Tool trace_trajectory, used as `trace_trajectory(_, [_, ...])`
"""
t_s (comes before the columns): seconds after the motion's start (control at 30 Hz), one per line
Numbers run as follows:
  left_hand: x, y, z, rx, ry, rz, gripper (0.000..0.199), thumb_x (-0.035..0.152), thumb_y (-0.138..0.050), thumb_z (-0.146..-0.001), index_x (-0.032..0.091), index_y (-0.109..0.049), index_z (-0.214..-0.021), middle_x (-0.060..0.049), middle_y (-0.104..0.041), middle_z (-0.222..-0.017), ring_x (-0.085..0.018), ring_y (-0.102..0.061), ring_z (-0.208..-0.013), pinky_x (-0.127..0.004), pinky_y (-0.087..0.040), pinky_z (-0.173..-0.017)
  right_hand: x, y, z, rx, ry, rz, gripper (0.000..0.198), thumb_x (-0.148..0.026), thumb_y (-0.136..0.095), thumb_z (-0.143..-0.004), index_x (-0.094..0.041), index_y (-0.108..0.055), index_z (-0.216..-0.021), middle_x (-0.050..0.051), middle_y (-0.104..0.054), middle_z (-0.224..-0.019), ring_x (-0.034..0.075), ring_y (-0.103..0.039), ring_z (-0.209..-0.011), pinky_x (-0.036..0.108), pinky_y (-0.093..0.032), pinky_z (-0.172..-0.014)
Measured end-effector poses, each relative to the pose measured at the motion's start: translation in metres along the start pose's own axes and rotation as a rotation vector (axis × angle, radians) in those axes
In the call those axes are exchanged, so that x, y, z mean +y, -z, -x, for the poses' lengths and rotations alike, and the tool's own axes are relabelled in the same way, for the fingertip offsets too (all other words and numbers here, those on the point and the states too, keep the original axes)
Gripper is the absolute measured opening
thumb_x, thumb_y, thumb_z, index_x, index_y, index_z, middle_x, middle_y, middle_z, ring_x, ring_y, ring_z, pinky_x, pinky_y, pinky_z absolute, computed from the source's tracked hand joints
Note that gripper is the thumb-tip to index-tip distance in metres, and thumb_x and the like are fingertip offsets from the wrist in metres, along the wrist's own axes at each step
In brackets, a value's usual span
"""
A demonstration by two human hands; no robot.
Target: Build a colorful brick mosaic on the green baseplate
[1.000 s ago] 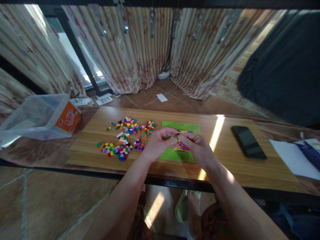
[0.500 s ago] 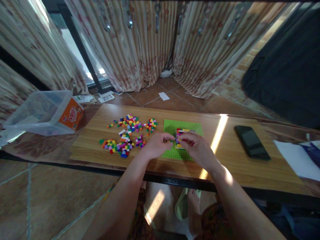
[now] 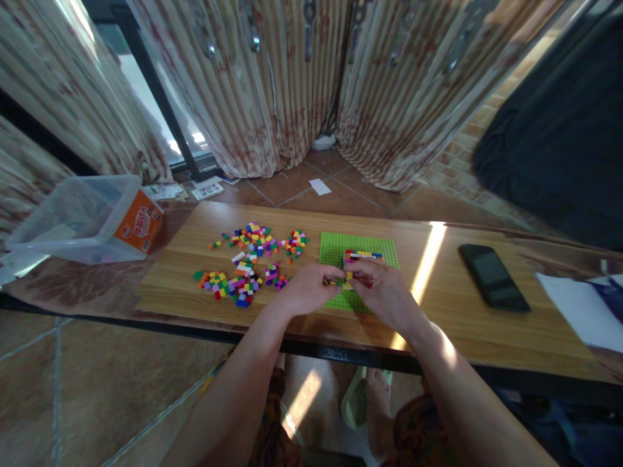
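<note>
The left hand [image 3: 309,288] and right hand [image 3: 383,289] were close together, fingers bent, over the green baseplate [image 3: 331,242]. The multicoloured brick build [image 3: 364,255] sat on it, partly hidden under the right hand; whether either pinched a brick could not be told. Loose bricks [image 3: 236,284] lay left of the left hand, a black phone [image 3: 492,277] right of the right.

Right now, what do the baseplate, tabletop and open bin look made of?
Green studded baseplate: likely plastic, fairly matte; rows of uniform studs. Wood-grain tabletop: wood or laminate, satin; grain with soft sheen. Open bin: probably plastic, smooth, slightly hazy; see-through walls.
</note>
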State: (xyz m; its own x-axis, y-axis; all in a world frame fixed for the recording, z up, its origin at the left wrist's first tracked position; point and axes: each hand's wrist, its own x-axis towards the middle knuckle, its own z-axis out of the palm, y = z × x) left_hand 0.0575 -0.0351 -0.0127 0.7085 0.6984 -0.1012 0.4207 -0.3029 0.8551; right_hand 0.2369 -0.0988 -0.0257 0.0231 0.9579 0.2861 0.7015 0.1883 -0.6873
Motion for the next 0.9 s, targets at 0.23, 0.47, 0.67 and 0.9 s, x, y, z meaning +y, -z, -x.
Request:
trace_trajectory(0.23, [0.0077,-0.0016,0.0015,-0.006,-0.024,-0.045,0.026,0.017,-0.058,-0.082,0.014,-0.077,-0.100,-0.006,-0.076,-0.090,-0.020,-0.066,-0.083,-0.028,-0.049,-0.075,-0.0063,0.0059,-0.0022,-0.065,0.022,0.033,0.025,-0.013,-0.056,-0.084,-0.025,-0.076,-0.093,0.006,-0.073,-0.095,0.021,-0.066,-0.090,0.036,-0.051,-0.084])
trace_trajectory(0.47, [0.0087,-0.0036,0.0014,-0.011,-0.006,-0.076,0.027,0.017,-0.059,-0.082,0.014,-0.076,-0.102,-0.006,-0.076,-0.092,-0.020,-0.066,-0.082,-0.028,-0.048,-0.073,-0.0050,0.0063,-0.0011,-0.052,-0.021,0.016,0.021,-0.016,-0.059,-0.085,-0.025,-0.077,-0.093,0.004,-0.075,-0.098,0.021,-0.068,-0.091,0.036,-0.052,-0.087])
trace_trajectory(0.67, [0.0087,-0.0054,0.0012,-0.012,0.009,-0.078,0.038,0.017,-0.059,-0.082,0.013,-0.073,-0.117,-0.010,-0.076,-0.101,-0.021,-0.067,-0.085,-0.031,-0.050,-0.079,-0.0013,0.0043,-0.0009,-0.023,-0.037,-0.047,0.020,-0.021,-0.060,-0.087,-0.027,-0.077,-0.095,0.004,-0.076,-0.100,0.021,-0.069,-0.094,0.037,-0.052,-0.087])
trace_trajectory(0.9, [0.0099,-0.0062,0.0017,0.000,0.029,-0.086,0.038,0.017,-0.060,-0.082,0.013,-0.072,-0.118,-0.010,-0.076,-0.098,-0.022,-0.067,-0.086,-0.033,-0.051,-0.081,-0.0006,-0.0006,-0.0006,0.039,-0.093,-0.107,0.020,-0.021,-0.064,-0.084,-0.027,-0.078,-0.095,0.002,-0.077,-0.095,0.019,-0.070,-0.086,0.035,-0.053,-0.082])
